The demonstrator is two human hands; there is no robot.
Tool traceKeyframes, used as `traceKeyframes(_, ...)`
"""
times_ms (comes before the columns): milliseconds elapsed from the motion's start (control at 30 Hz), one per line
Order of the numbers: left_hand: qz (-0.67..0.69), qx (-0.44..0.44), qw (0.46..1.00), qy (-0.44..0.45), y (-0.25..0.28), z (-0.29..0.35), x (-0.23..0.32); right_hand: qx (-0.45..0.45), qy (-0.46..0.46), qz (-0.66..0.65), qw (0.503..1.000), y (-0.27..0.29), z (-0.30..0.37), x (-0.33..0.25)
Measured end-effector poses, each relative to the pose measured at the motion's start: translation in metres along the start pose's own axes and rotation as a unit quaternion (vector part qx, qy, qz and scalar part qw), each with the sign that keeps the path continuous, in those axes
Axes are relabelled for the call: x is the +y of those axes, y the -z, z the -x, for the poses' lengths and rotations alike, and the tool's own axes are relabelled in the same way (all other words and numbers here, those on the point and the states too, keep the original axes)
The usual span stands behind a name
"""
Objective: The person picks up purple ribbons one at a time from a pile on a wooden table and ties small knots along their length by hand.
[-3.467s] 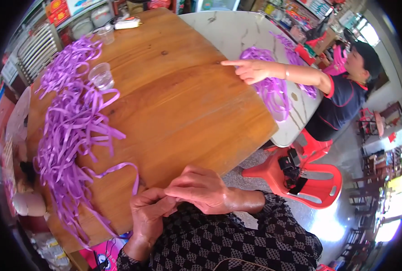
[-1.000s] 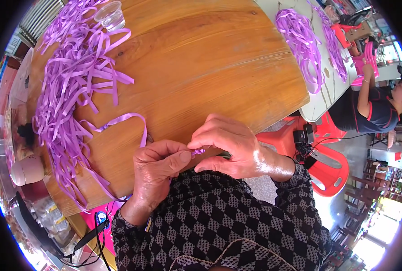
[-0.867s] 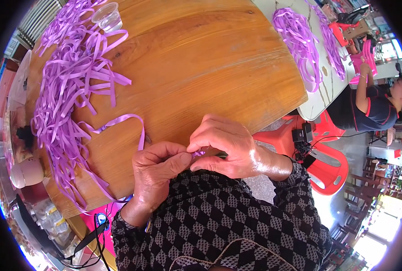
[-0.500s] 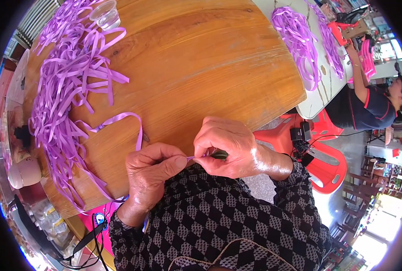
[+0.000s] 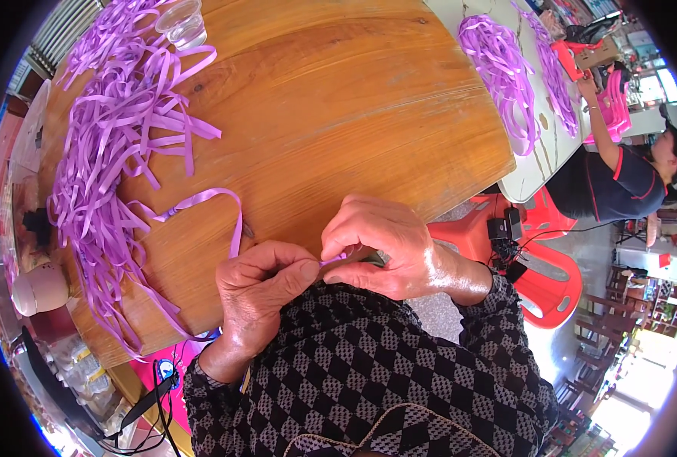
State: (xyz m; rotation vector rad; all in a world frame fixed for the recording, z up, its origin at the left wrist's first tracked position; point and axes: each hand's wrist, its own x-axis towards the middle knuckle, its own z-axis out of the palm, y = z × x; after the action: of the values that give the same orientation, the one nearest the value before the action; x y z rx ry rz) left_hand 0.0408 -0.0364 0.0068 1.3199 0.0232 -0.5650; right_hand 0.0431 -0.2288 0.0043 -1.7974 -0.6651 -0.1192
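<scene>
My left hand (image 5: 266,289) is closed at the table's near edge, thumb and forefinger pinching a narrow purple ribbon (image 5: 234,228). This ribbon loops up from the fingers toward a large tangled heap of purple ribbons (image 5: 106,152) on the left. Close beside it, my right hand (image 5: 380,247) curls round the ribbon's short end; a bit of purple shows between its thumb and forefinger, which stand slightly apart. Something small and dark green sits within the curl of that hand, too hidden to name.
Beneath lies a wooden table (image 5: 338,122); a clear plastic cup (image 5: 186,29) stands at its far left. More purple ribbons (image 5: 498,68) lie on a pale table (image 5: 529,179) at right. Red plastic stools (image 5: 548,286) stand beside it. A person (image 5: 613,175) works farther right.
My right thumb and forefinger have parted a little, showing more purple between them. My left hand has shifted slightly right. At the far right, the other person's arm has moved slightly.
</scene>
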Motion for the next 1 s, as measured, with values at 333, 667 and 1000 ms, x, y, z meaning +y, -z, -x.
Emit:
traceKeyframes(333, -0.106, -0.007, 0.994, -0.038, -0.002, 0.005, 0.007, 0.012, -0.045, -0.126, 0.991, -0.009, 0.009, -0.002)
traceKeyframes(667, -0.172, 0.031, 0.984, -0.042, 0.008, 0.010, 0.011, 0.006, -0.183, -0.245, 0.952, -0.011, 0.018, -0.001)
traceKeyframes(1000, -0.107, 0.029, 0.990, -0.083, 0.004, 0.008, 0.009, 0.031, -0.159, -0.120, 0.979, 0.009, 0.021, -0.002)
